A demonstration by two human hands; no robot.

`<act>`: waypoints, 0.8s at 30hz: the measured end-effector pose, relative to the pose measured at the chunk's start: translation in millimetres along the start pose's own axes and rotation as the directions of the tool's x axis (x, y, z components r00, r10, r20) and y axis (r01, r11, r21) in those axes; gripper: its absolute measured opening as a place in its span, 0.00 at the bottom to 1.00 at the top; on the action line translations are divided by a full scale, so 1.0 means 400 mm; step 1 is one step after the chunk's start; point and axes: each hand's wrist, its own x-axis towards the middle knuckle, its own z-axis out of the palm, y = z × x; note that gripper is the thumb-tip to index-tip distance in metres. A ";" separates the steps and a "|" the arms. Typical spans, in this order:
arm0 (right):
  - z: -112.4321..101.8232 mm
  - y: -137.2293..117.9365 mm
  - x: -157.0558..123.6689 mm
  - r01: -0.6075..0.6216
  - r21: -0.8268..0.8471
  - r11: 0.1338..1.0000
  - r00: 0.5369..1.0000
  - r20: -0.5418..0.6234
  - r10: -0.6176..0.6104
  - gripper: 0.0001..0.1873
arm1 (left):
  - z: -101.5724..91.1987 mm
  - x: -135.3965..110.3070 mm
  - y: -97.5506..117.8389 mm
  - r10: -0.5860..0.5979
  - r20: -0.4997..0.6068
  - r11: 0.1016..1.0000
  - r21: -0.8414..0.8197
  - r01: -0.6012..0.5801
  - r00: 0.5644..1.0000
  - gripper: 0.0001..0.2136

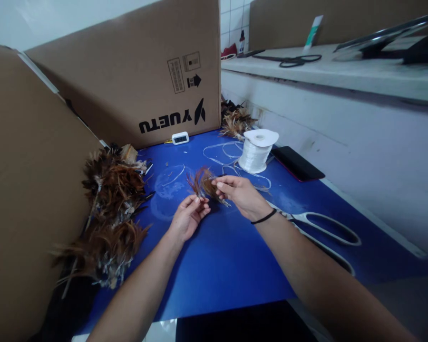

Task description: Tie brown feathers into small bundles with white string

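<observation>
Over the blue mat [228, 256], my left hand [188, 217] and my right hand [240, 194] meet at a small bunch of brown feathers [202, 183]. Both hands pinch it: the left from below with fingertips together, the right from the side at the quill ends. A black band circles my right wrist. A spool of white cord [257, 149] stands just behind the hands, with loose loops of cord [228, 159] trailing from it across the mat. White-handled scissors [324, 232] lie under and to the right of my right forearm.
A heap of brown feathers [110, 209] lies at the left against a cardboard wall [24, 190]. A cardboard box [139, 76], a small white timer [180, 138], more feathers [235, 121] and a dark phone [297, 163] sit behind. Black scissors [296, 60] rest on the raised ledge.
</observation>
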 end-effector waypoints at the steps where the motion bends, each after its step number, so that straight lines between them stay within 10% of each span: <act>1: 0.003 0.003 -0.002 -0.008 0.022 1.000 1.000 0.016 0.007 0.08 | 0.001 -0.001 0.001 0.000 0.001 1.000 0.003 0.000 1.000 0.07; 24: 0.054 0.012 -0.029 0.068 -0.088 0.994 0.997 -0.018 -0.069 0.08 | 0.001 -0.007 -0.015 0.069 0.049 0.987 0.144 -0.076 0.996 0.10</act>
